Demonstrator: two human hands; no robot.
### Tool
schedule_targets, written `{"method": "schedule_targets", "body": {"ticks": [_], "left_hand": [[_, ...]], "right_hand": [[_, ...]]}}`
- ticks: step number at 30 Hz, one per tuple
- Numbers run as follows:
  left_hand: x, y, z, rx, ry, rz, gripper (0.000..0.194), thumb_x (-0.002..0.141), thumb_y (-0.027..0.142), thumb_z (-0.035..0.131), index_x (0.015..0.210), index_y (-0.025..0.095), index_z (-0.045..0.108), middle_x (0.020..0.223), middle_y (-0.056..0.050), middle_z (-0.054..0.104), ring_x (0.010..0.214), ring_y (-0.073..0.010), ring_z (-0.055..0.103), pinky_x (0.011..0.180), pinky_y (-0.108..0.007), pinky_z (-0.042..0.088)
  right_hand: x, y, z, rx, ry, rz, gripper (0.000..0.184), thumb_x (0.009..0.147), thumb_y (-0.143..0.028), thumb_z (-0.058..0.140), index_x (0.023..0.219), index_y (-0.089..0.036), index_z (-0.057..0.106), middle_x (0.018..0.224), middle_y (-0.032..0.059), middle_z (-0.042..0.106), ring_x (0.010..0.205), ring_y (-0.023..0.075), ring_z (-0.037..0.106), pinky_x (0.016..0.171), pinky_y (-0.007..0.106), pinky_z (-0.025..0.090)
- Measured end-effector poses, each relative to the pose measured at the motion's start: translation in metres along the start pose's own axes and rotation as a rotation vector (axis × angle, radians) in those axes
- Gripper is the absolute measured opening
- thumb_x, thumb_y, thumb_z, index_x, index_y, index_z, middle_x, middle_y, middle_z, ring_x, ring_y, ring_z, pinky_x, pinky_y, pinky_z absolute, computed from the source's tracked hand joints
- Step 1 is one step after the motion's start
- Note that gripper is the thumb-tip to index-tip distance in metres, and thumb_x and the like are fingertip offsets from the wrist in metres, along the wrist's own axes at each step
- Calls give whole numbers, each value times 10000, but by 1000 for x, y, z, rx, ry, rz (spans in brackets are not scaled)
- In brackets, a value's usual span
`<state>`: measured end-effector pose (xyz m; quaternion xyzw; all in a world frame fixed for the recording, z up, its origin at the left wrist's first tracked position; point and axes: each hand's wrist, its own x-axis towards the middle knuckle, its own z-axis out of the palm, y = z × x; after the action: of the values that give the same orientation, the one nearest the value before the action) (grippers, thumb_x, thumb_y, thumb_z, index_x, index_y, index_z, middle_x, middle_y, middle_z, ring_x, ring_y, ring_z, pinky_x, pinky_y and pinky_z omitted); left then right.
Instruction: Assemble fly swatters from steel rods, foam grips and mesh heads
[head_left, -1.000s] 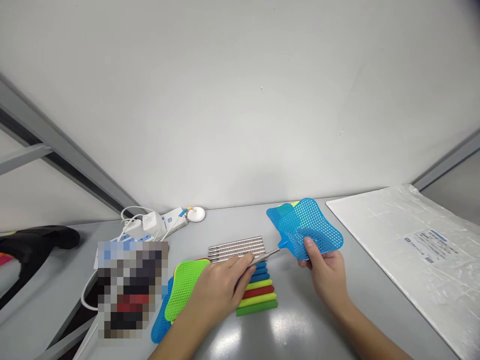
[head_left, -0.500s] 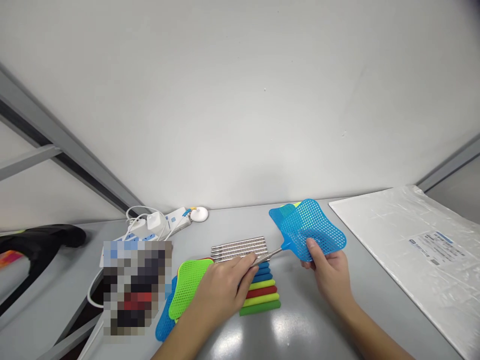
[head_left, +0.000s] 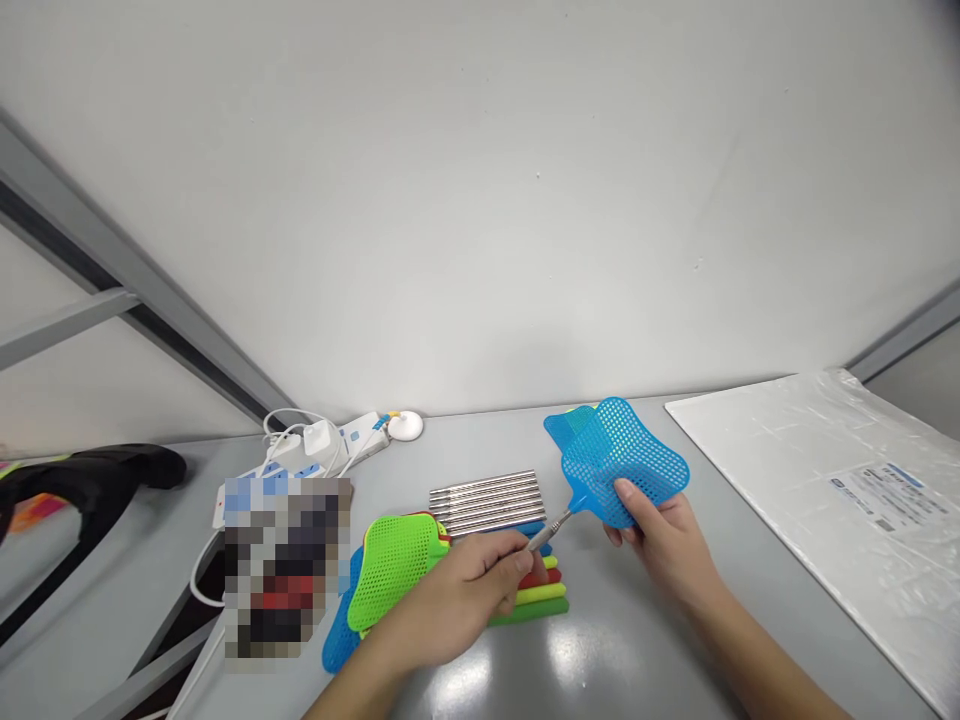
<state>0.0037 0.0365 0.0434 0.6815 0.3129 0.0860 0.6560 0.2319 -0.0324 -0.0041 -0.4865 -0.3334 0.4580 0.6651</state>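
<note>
My right hand [head_left: 664, 545] grips the lower edge of a blue mesh fly-swatter head [head_left: 619, 460], held just above the grey table [head_left: 645, 650]. My left hand [head_left: 472, 590] is closed on the thin metal rod [head_left: 551, 525] that runs into the head's neck. Beneath my left hand lie several foam handle grips [head_left: 544, 595] in blue, red, yellow and green. A row of several metal rods [head_left: 487, 497] lies just behind them. A green swatter head [head_left: 394, 565] rests on a blue one at the left.
A white power strip with plugs and cables [head_left: 315, 450] sits at the back left beside a small white round object [head_left: 407, 427]. A white board in plastic wrap [head_left: 840, 490] covers the right side. A black object [head_left: 82, 490] lies far left. More swatter heads lie behind the held one.
My left hand has slid toward me and a little right along the rod, tilting it more steeply. The blue head in my right hand stayed almost in place.
</note>
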Motion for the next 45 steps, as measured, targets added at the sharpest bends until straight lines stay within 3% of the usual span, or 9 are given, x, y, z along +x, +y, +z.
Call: {"method": "schedule_targets", "body": {"ticks": [4,7,13,20,25,31,40,42,45], "left_hand": [[1,-2,-3,-354,-208,-178,369,954,535,434,934,192,570,500,116,265,377,-61,115,346,-204,110],[0,1,-1,-332,-205,-172,364,954,532,429,931,193,559,505,113,270,380,-64,131,351,-206,119],[-8,5,13,521,239,141,314,1008,400,356,826,223,541,703,19,552,631,-137,499,571,-252,344],[-11,-8,18,1219,413,272,245,1002,263,337,1126,230,546,759,-17,685,580,-222,646,497,-302,340],[-10,-13,16,1465,560,343,290,943,178,448,1219,206,530,770,-28,688,555,-217,646,461,-305,320],[-15,4,16,1394,559,325,219,959,250,463,1141,239,585,740,-13,663,585,-214,643,473,-295,341],[-39,16,50,1166,517,294,236,987,292,415,1123,284,607,777,-10,651,633,-194,620,525,-284,410],[-47,14,60,1132,598,346,258,974,284,446,1189,293,589,857,-32,657,740,-217,628,644,-340,472],[-66,1,85,1042,925,532,276,925,242,540,1189,309,582,976,-70,638,896,-255,599,847,-485,445]], "right_hand": [[-1,0,0,-3,-74,17,347,910,-403,606,655,-212,467,519,-69,436,480,113,481,502,266,372],[-2,0,-1,-46,-88,19,342,924,-398,589,664,-211,470,539,-62,465,495,114,496,507,268,367],[-6,-5,4,-101,-52,-12,329,916,-412,594,682,-214,472,560,-59,502,481,114,508,504,271,390],[-11,-9,12,-148,9,-26,317,882,-435,629,702,-221,480,578,-57,515,446,117,511,470,276,407],[-12,-7,16,-155,26,22,351,862,-464,642,676,-221,472,532,-61,464,445,129,515,478,285,419],[-29,-10,31,-196,14,51,354,882,-526,582,739,-202,580,474,-56,427,463,147,515,509,291,415],[-59,-16,43,-288,38,-81,378,862,-501,598,619,-215,549,527,-23,489,533,150,490,584,299,430],[-67,-15,47,-292,108,-113,400,840,-498,620,573,-214,534,528,-20,484,525,143,474,579,297,424],[-80,-10,52,-217,173,-137,346,847,-474,623,630,-212,565,537,-25,483,525,140,471,566,293,425]]}}
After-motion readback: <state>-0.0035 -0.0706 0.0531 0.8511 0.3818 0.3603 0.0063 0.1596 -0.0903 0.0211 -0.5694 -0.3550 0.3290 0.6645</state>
